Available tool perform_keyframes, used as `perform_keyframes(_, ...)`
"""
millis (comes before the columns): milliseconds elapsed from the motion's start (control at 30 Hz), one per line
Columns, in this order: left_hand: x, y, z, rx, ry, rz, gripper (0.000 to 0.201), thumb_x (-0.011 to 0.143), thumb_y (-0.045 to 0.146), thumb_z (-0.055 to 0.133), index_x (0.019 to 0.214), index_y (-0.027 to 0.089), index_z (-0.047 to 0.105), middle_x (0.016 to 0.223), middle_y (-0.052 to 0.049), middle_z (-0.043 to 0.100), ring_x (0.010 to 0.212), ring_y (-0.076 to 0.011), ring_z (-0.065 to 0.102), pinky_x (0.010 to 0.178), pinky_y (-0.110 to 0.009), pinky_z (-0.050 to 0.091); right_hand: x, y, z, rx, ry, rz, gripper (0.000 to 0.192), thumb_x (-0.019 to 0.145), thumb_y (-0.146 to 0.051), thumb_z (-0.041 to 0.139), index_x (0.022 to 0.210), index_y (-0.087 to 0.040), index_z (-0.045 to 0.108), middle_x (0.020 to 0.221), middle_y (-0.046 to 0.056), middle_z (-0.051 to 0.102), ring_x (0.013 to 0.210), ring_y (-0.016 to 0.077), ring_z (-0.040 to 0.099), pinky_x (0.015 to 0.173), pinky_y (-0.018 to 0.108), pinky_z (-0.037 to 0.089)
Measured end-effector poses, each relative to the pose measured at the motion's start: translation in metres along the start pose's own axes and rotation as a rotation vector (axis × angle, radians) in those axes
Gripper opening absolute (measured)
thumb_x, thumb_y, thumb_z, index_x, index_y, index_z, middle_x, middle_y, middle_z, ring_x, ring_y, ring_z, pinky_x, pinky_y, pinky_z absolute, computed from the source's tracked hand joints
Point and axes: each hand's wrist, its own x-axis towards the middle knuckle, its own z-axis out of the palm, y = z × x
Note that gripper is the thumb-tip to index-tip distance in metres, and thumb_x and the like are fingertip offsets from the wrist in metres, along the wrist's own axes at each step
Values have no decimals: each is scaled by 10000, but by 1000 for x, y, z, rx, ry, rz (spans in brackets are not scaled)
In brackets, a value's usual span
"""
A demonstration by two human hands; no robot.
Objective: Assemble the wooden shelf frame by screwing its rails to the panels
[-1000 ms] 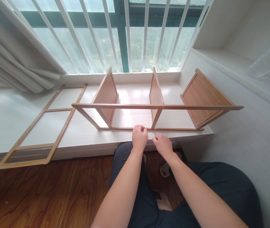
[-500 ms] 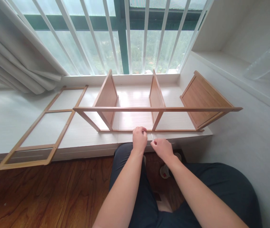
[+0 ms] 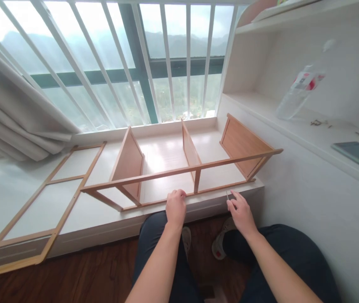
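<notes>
Left hand (image 3: pixel 175 207): knuckles up, fingers curled together over the lower front rail of the light-brown wooden shelf frame (image 3: pixel 179 170), which lies on its side on the white window ledge (image 3: pixel 110 219). The rail sits directly under the fingertips; contact looks firm.

Right hand (image 3: pixel 241 212): to the right of the left hand, near the frame's lower rail. Thumb and forefinger pinched together on a small thin silver metal tool (image 3: pixel 227 195) (too small to say what kind). Its tip points up from the fingers and ends just short of the rail.

Frame details: three upright wooden panels stand beyond the fingers, dividing the frame into two open bays. Both bays hold nothing but bare ledge. The top rail runs across above both hands.

Far left of the left hand: a flat wooden ladder-shaped side frame (image 3: pixel 40 206) lies on the ledge, apart from the shelf frame.

Right of the right hand, higher up: a white wall shelf (image 3: pixel 293 126) carrying a clear plastic bottle with a red label (image 3: pixel 299 90) lying tilted, some small dark hardware pieces (image 3: pixel 316 123), and a dark flat phone (image 3: pixel 357 153).
</notes>
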Motion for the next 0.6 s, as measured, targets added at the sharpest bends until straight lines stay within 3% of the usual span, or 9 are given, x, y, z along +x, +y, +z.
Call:
perform_keyframes(300,0,15,4,115,33,-18,204,958,107,516,894,221,672,942,-61,684,974,-250,588,831,-323,409,1,7,-16,208,-44,116,470,924,-499,449,541,-244,548,1343,152,698,1329,331,585,1147,499,417)
perform_keyframes(600,15,31,25,176,58,-50,184,954,130,529,909,216,686,935,-64,689,953,-263,603,842,-354,406,2,-12,-16,413,-74,129,445,906,-491,483,539,-246,536,1174,142,753,1174,315,663,1070,458,463)
